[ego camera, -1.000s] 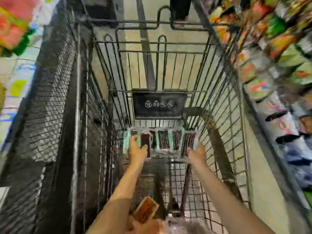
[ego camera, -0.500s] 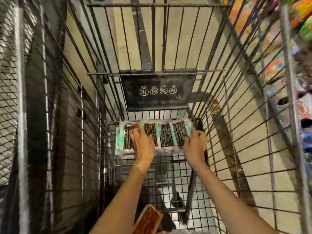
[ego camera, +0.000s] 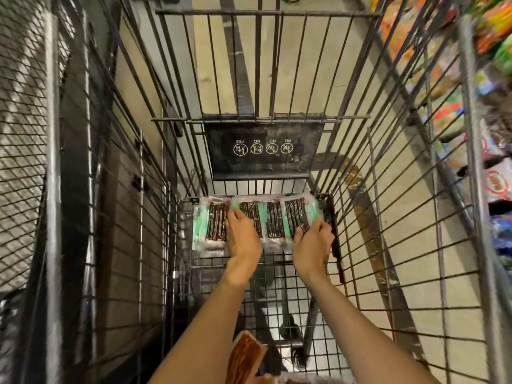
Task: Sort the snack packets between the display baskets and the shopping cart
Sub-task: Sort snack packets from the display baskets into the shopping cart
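Placement step: snack packets (ego camera: 275, 221) are laid flat at 12 o'clock end of cart (ego camera: 388, 217); left hand (ego camera: 243, 239) is pressed on them, fingers straight; right hand (ego camera: 313, 242) is curled at their 3 o'clock edge, grip unclear. Release is needed next.

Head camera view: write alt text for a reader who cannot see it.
A person's left hand and right hand touch a row of mint-green snack packets lying at the far end of a wire shopping cart. Blurred snack shelves line the right side.
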{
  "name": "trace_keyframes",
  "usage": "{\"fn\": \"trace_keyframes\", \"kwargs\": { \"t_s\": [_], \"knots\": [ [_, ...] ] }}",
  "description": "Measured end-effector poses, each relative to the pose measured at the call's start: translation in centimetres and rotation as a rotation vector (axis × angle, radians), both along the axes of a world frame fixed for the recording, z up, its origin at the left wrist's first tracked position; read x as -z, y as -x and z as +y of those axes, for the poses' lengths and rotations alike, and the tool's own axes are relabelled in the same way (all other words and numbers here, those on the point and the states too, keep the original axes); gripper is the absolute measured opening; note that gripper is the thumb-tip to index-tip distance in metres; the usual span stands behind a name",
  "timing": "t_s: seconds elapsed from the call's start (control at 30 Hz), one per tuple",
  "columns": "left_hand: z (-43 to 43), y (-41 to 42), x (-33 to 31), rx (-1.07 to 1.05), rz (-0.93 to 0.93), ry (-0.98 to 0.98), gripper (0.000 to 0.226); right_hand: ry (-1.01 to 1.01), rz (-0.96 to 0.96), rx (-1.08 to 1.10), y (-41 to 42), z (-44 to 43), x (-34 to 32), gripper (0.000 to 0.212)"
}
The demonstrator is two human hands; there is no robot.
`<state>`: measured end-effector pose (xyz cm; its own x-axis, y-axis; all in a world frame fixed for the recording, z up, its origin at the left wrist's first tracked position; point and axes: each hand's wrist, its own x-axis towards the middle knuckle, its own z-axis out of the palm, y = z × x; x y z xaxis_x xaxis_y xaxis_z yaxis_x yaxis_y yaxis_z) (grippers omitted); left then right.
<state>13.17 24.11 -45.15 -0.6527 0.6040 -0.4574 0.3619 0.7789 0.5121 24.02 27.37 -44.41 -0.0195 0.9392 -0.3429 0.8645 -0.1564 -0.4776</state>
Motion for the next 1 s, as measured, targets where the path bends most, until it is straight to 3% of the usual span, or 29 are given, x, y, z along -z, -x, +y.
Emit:
{"fn": "trace_keyframes", "kwargs": {
  "t_s": [0.2, 0.43, 0.53, 0.67, 0.8, 0.93, 1.0],
  "knots": [
    [-0.6, 0.4, 0.5, 0.104, 0.083, 0.042, 0.055, -0.002, -0.005, 0.002, 0.0, -0.1, 0.2, 0.053],
    [-0.6, 1.1, -1.0, 0.153, -0.005, 0.082, 0.06, 0.092, -0.009, -0.127, -1.6, 1.0, -0.4, 0.05],
    [-2.6, 1.0, -3.0, 0.194, 0.046, 0.009, 0.063, 0.025, 0.014, -0.14, -4.0, 0.3, -2.1, 0.055],
    [-8.1, -1.4, -6.2, 0.19, -0.065, -0.141, 0.048, 0.014, 0.066, -0.233, -8.5, -3.6, -5.2, 0.038],
    [-13.6, -5.4, -7.9, 0.26, -0.098, -0.014, 0.043, 0.162, 0.038, -0.31, -13.1, -8.9, -8.2, 0.036],
    [-18.6, -11.0, -9.4, 0.355, -0.184, 0.034, 0.043, 0.429, -0.098, -0.434, -17.0, -13.9, -10.1, 0.051],
    [-20.9, -13.4, -10.2, 0.467, -0.153, 0.021, 0.044, 0.463, -0.142, -0.474, -18.0, -15.9, -11.0, 0.054]
  ]
}}
